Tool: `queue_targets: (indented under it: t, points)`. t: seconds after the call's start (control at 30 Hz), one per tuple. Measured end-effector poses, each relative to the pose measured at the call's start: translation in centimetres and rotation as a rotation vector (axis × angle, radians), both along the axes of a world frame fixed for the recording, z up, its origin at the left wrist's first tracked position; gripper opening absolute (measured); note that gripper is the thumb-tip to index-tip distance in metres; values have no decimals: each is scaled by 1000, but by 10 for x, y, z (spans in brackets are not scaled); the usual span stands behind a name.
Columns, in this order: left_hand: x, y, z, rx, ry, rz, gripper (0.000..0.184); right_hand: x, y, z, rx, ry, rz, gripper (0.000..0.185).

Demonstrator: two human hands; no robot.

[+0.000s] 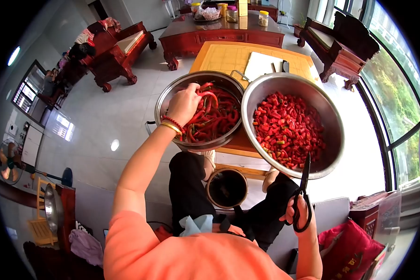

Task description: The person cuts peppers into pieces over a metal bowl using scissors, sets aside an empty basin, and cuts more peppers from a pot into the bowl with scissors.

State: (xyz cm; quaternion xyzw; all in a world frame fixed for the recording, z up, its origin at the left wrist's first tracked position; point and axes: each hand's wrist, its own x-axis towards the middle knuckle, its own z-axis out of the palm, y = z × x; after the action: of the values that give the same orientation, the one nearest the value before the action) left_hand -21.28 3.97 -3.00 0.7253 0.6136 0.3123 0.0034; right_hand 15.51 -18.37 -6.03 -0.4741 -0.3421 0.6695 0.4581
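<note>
My left hand (185, 103) reaches into a steel pot (162, 100) full of whole red chilies (214, 119), its fingers closed around a chili at the upper left of the heap. To the right, a wide metal bowl (332, 133) holds cut red chili pieces (287, 126). My right hand (299, 213) grips black-handled scissors (304, 179), blades pointing up over the near rim of the bowl. The blades look nearly together, with nothing visible between them.
Pot and bowl stand on a wooden table (214, 53) with a white board (261, 65) and a knife (285, 66) behind them. A dark bin (227, 188) sits between my legs. Farther back is a dark red table (219, 35) with jars.
</note>
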Motion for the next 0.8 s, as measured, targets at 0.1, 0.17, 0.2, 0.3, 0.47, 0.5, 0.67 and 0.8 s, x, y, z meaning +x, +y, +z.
queue_targets:
  t: [0.1,0.17,0.2,0.3,0.47,0.5,0.67,0.8]
  points:
    - [-5,-7,17,160,-107,1,12,-4,-1,0,40,46,26,39]
    - [-5,-12,24,25,-404,-52,13,-4,-2,0,51,56,48,40]
    - [-2,-16,28,-60,-577,-107,14,-3,-2,0,58,59,61,40]
    - [13,-24,22,-195,-597,-160,14,-3,-1,-3,13,76,60,40]
    - [0,-4,-11,-47,156,-54,13,-6,-5,0,13,77,51,39]
    - [-4,0,-16,23,361,-2,13,-6,-4,1,23,70,51,39]
    - [26,-6,-23,173,422,-435,20,-7,-7,-1,2,12,7,40]
    - [24,7,-42,47,742,-490,10,-10,-4,2,14,17,30,40]
